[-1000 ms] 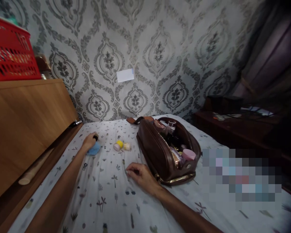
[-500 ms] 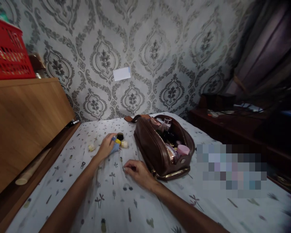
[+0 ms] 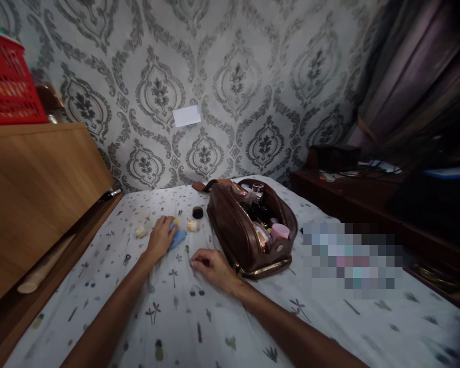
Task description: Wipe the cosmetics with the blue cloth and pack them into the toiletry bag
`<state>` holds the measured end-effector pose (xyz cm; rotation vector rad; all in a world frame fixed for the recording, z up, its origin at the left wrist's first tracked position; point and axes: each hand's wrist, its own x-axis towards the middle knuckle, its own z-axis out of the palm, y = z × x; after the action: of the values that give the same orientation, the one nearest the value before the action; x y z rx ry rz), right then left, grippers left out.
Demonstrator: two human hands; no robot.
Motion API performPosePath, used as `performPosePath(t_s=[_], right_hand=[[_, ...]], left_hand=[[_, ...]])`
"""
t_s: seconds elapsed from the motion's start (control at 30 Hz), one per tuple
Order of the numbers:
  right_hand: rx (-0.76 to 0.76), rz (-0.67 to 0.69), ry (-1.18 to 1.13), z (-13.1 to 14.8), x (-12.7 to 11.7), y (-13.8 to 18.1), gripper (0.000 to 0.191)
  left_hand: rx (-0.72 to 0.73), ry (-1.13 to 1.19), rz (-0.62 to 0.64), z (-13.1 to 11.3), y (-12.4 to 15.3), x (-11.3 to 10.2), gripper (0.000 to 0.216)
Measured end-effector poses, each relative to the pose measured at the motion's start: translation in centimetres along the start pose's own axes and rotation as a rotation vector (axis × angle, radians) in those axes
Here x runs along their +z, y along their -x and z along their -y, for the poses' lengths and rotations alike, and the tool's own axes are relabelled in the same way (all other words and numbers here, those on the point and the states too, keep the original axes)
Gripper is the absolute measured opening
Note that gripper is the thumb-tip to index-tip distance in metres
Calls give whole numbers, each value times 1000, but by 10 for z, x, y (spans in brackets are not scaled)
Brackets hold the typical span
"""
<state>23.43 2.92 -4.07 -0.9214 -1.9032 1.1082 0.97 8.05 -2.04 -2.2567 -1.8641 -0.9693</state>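
My left hand [image 3: 161,237] rests on the printed bedsheet [image 3: 199,317], fingers curled over a blue soft item [image 3: 177,237] and a small yellow piece; what exactly it grips is partly hidden. A small pale jar [image 3: 192,225] and a black round cap [image 3: 197,212] lie just beyond it, and another pale small jar [image 3: 140,231] lies to its left. My right hand [image 3: 210,266] lies nearer me with fingers curled on the sheet beside an open brown leather toiletry bag [image 3: 237,235] holding bottles and a pink jar [image 3: 279,231].
A wooden headboard or cabinet [image 3: 34,194] with a red crate [image 3: 7,82] on top stands at the left. A light wooden rod [image 3: 42,266] lies in the gap beside the bed. A dark side table [image 3: 352,179] and curtain are at the right.
My left hand moved from the far left of the sheet toward the small jars, carrying the blue item. The black cap now lies apart on the sheet. My right hand barely moved.
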Motion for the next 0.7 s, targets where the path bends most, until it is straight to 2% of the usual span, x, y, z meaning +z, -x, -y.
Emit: performPosePath(t_s=[0.2, 0.33, 0.5, 0.6, 0.7], right_hand=[[-5, 8, 42, 3, 1, 1, 14], [3, 2, 60, 6, 0, 5, 15], [-16, -75, 97, 6, 2, 0, 38], [-1, -113, -80, 4, 6, -7, 48], [48, -76, -408, 1, 11, -12, 50]], left_hand=[[-81, 55, -25, 1, 9, -16, 13], [-67, 174, 17, -10, 17, -18, 11], [-43, 371, 52, -35, 32, -20, 23], [-58, 493, 86, -52, 40, -20, 28], [-65, 581, 129, -63, 45, -19, 33]])
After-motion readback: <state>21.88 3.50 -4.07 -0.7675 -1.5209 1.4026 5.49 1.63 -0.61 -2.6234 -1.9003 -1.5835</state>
